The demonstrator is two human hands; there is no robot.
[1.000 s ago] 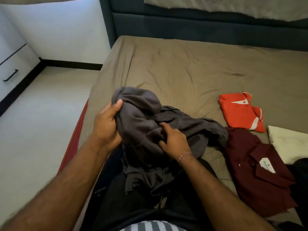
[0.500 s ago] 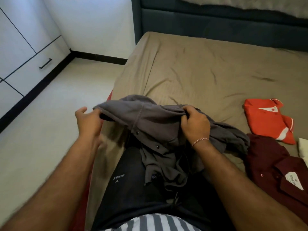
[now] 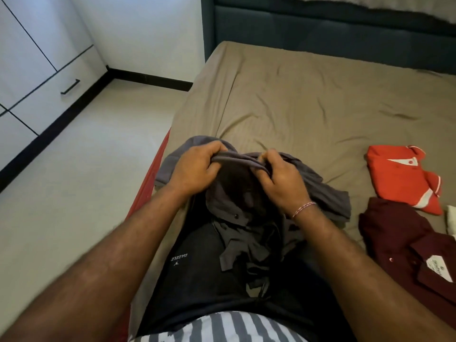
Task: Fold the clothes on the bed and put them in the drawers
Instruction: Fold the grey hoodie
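Observation:
A crumpled grey button shirt lies bunched at the near edge of the bed, partly draped over my lap. My left hand grips its upper edge, fingers curled over the fabric. My right hand, a thread band at the wrist, pinches the same edge a little to the right. The two hands are close together. To the right on the bed lie a folded red shirt and a folded maroon shirt with a white label.
White cabinets with a drawer and its black handle stand along the left wall, across pale floor. A dark padded headboard closes the far end of the bed. A pale cloth peeks in at the right edge.
My hands have come together on the grey shirt's upper edge; half a second ago the left hand held it far out to the left. The view has turned further left.

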